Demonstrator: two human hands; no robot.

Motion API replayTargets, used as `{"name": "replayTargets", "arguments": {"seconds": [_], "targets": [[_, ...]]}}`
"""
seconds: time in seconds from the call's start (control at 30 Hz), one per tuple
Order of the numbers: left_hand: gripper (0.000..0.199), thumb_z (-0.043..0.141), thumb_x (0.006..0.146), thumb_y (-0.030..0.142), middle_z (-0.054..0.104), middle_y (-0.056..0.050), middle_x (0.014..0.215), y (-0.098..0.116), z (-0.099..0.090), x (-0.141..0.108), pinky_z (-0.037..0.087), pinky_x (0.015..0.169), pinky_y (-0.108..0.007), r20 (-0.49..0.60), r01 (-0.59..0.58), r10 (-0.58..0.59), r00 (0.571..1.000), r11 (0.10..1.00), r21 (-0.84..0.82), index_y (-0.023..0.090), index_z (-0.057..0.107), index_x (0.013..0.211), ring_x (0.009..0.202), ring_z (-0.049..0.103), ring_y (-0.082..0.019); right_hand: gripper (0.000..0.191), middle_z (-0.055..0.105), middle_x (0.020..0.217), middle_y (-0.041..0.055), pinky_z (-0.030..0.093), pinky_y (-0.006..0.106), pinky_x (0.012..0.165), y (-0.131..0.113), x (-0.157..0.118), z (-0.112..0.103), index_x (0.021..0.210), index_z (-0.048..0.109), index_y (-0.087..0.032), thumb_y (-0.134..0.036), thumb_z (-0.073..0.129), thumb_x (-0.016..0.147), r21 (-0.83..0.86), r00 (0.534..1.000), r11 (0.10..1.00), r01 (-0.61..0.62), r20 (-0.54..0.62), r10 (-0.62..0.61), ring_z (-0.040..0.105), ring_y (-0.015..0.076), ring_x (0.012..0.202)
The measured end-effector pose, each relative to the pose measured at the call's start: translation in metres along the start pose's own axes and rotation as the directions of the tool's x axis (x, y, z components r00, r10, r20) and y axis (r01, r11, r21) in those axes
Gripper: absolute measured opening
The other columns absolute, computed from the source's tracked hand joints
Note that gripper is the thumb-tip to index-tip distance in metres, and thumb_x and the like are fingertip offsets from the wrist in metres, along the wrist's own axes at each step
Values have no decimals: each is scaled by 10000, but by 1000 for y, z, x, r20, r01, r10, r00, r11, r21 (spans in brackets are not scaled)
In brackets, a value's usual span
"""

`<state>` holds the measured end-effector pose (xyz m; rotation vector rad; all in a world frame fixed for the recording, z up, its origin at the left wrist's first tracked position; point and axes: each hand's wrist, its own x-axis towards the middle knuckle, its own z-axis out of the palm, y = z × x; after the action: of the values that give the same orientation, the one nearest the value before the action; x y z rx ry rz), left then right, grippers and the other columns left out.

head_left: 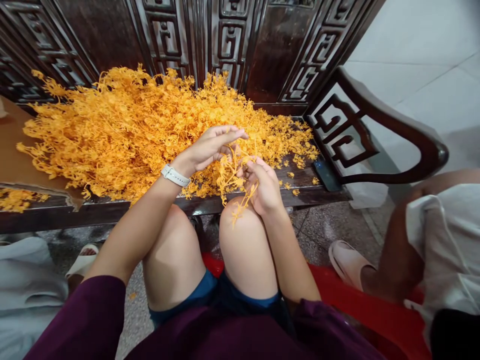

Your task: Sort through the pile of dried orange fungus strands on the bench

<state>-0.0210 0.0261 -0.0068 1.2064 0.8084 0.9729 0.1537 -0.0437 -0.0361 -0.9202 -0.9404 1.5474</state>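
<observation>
Above my knees, my left hand (pixel 213 145), with a pale watch on its wrist, has its fingers bent together around the top of a small cluster of orange branching pieces (pixel 225 180). They look like thin plastic sprigs. My right hand (pixel 265 186) is closed on the same cluster from the other side, with its thumb and fingers pinched. Some strands hang below it over my knee. The exact fingertip contact is partly hidden by the strands. Just behind both hands lies a large heap of the same orange sprigs (pixel 131 125).
The heap rests on a dark wooden bench (pixel 303 196) with a carved back and a curved armrest (pixel 405 135). A dark phone (pixel 327 175) lies by the armrest. Cardboard (pixel 22 155) is at left. People sit on both sides; a sandalled foot (pixel 350 262) is at right.
</observation>
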Motion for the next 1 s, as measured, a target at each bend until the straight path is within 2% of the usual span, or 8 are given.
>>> {"name": "replayTargets", "arguments": {"seconds": [0.1,0.23,0.47,0.57,0.7,0.8,0.9,1.0], "targets": [[347,794,891,522,717,-27,805,-5,-6,4,458,526,-205,35,33,-31,999,998,-59,183,728,928,630,655,-82,193,669,814,-18,467,241,626,1,2,0,963,655,-237,-378,766,893,26,999,999,33,-43,-32,590,107,693],[309,870,833,429,703,-14,813,-7,-8,5,477,525,-189,-1,49,-49,999,996,-80,182,689,876,640,671,-74,253,662,853,-29,464,258,617,0,1,-2,1107,679,-271,-405,775,915,-159,974,968,192,-91,-208,560,103,654],[577,535,994,718,660,-22,751,13,-7,-7,430,469,-237,66,39,-40,997,999,15,185,742,1077,524,624,-93,386,618,650,-55,349,259,479,-3,11,12,916,611,-248,-617,718,950,-211,980,959,187,106,-168,469,89,487],[447,734,929,584,617,19,746,13,-12,-9,371,479,-232,-24,-78,80,996,992,100,221,704,1188,499,533,-64,404,623,654,-53,378,264,503,-5,27,22,905,612,-248,-638,709,948,-179,966,966,184,213,-145,474,95,498],[568,957,738,431,577,55,755,6,-19,-5,403,572,-222,-151,-168,202,968,964,208,242,643,1171,601,536,-67,360,665,709,-17,424,273,591,-6,35,29,863,688,-229,-577,727,949,-246,923,920,304,314,-221,523,123,617],[476,929,764,489,685,-9,882,3,-18,-4,479,688,-236,0,-126,131,991,954,271,198,715,1073,758,627,-102,351,688,764,4,459,294,648,-3,33,26,850,748,-223,-565,742,928,-283,905,889,360,336,-260,558,156,707],[423,843,843,559,778,-67,1003,2,-14,-3,522,794,-259,168,-134,87,982,947,294,171,804,1009,878,685,-135,344,668,740,3,462,296,671,3,33,21,855,772,-224,-558,738,929,-344,927,867,360,234,-293,553,163,727],[425,846,842,561,820,-86,1104,0,-11,-2,544,858,-269,165,-167,126,978,950,263,192,840,1052,956,730,-153,314,657,750,7,462,300,699,7,35,17,839,762,-230,-537,775,904,-371,925,848,380,145,-351,559,172,771]]}}
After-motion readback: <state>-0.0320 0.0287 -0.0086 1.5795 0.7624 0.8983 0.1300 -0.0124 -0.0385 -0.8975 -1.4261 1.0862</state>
